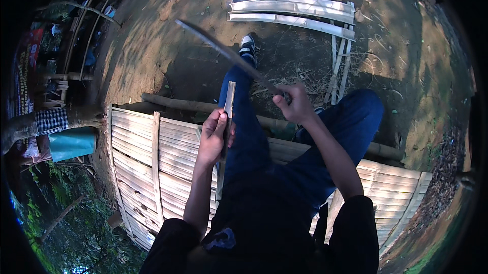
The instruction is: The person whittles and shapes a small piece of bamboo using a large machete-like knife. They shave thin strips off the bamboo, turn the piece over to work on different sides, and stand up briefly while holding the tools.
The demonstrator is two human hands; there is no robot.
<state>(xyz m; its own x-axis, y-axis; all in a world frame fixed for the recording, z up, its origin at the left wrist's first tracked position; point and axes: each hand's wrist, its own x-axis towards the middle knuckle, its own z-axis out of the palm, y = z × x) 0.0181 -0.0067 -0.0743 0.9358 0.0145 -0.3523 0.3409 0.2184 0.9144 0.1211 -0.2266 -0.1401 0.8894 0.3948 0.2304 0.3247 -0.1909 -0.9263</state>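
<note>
Grip left (pixel 213 134): clenched on thin bamboo strip (pixel 228 104), held upright over the lap, above the slatted bamboo platform (pixel 147 147) edge. Grip right (pixel 294 102): grasping long knife (pixel 223 50), blade raised up-left, clear of the strip. Split bamboo pieces (pixel 295 12) lie on the ground beyond.

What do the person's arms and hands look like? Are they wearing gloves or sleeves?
No gloves: the left hand and right hand are both bare. The forearms are bare too. Black sleeves cover only the upper arms, ending about the elbows. I see no watch, rings or bracelets on either wrist.
</note>
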